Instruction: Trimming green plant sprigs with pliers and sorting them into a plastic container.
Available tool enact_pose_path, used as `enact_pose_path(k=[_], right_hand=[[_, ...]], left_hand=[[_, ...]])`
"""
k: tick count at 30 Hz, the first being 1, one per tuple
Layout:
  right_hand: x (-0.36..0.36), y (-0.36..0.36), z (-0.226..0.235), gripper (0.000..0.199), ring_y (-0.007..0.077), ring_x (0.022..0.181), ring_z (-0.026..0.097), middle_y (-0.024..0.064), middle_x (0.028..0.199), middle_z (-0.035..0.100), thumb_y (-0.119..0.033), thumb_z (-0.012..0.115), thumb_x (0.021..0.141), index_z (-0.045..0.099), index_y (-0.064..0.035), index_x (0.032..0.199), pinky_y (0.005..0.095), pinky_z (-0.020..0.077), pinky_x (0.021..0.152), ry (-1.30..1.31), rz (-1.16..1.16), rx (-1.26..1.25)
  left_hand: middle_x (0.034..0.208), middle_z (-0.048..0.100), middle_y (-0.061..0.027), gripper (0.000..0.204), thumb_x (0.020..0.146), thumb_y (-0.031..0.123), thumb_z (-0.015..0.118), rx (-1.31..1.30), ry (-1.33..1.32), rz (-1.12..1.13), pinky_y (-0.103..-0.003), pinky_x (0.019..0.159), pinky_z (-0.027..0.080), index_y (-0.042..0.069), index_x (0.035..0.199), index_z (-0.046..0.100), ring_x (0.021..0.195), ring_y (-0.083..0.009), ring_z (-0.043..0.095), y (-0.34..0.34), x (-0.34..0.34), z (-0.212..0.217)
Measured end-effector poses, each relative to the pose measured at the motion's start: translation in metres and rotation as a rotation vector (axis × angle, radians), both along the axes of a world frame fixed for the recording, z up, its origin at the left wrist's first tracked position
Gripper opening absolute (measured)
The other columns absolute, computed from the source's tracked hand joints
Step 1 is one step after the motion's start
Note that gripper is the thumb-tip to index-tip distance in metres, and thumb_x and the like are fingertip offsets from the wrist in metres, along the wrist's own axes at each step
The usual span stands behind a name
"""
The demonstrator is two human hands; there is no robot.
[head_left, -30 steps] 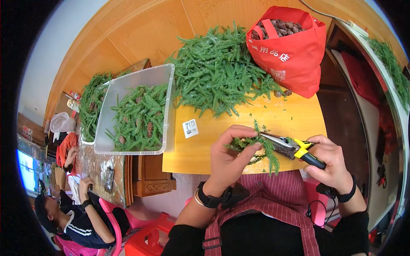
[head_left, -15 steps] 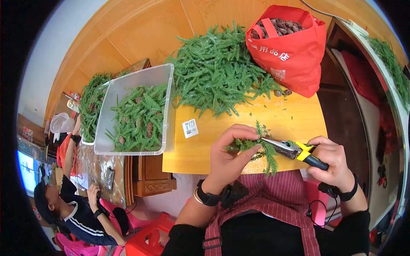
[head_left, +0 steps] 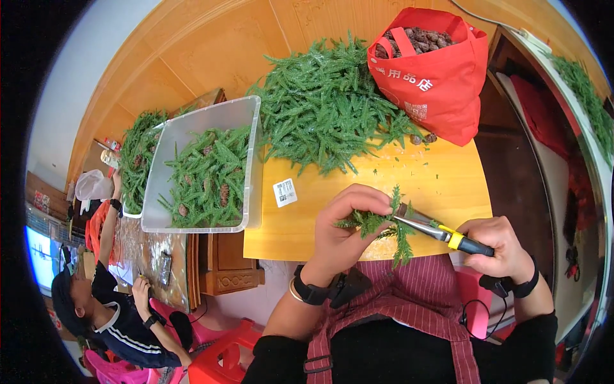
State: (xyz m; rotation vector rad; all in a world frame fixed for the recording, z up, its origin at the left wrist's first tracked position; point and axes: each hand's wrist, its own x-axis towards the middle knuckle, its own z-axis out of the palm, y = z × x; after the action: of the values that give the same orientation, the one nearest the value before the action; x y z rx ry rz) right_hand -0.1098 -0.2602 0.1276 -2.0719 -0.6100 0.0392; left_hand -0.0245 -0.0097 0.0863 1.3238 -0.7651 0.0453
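Note:
My left hand (head_left: 342,230) pinches a green artificial pine sprig (head_left: 403,242) between thumb and fingers, just above the table's front edge. Needle-nose pliers (head_left: 457,239) with yellow and black handles are gripped in my right hand (head_left: 501,248). Their tips reach into the middle of the sprig, close to my left fingertips. Needles hide whether the jaws close on a stem. A small brownish bit shows beside the tips, too small to name.
The yellow table (head_left: 377,185) bears a heap of pine sprigs (head_left: 326,105) and a red bag (head_left: 441,89) of pinecones. At left stands a clear plastic bin (head_left: 252,173) of sprigs with pinecones. Another person (head_left: 121,320) sits at a table beyond it. A white label (head_left: 285,192) lies nearby.
The pliers have turned about their length, so their handles now show edge-on. The sprig has tilted slightly with my left fingers, and my right hand has rotated a little.

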Motion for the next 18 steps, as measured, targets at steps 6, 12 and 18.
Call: enact_pose_path(k=[6,12,18], right_hand=[[-0.001,-0.003,-0.006,0.019,0.015,0.058,0.056,0.0094,0.069,0.06,-0.019,0.064,0.077,0.061,0.0007,0.076,0.026,0.0425,0.053,0.309,0.12,0.173],[-0.003,-0.004,-0.017,0.025,0.0132,0.068,0.06,0.009,0.079,0.064,-0.022,0.059,0.082,0.061,0.0028,0.082,0.0248,0.0463,0.059,0.56,0.252,0.378],[-0.006,-0.003,-0.024,0.034,0.0186,0.07,0.06,0.0099,0.072,0.061,-0.028,0.054,0.085,0.056,0.0031,0.072,0.0297,0.0467,0.062,0.751,0.363,0.539]], left_hand=[[0.091,0.052,-0.0112,0.015,0.071,-0.004,0.063,-0.003,-0.026,-0.066,-0.031,0.076,0.05,0.0,0.083,0.056,0.084,-0.019,0.056,0.0,0.001,0.0],[0.091,0.051,-0.0118,0.014,0.072,-0.004,0.063,-0.009,-0.042,-0.125,-0.033,0.072,0.054,-0.001,0.082,0.054,0.082,-0.0192,0.056,-0.001,0.001,0.003],[0.092,0.051,-0.0126,0.016,0.072,0.001,0.065,-0.045,0.064,-0.127,-0.033,0.072,0.054,-0.001,0.084,0.054,0.081,-0.0196,0.057,-0.003,-0.005,0.004]])
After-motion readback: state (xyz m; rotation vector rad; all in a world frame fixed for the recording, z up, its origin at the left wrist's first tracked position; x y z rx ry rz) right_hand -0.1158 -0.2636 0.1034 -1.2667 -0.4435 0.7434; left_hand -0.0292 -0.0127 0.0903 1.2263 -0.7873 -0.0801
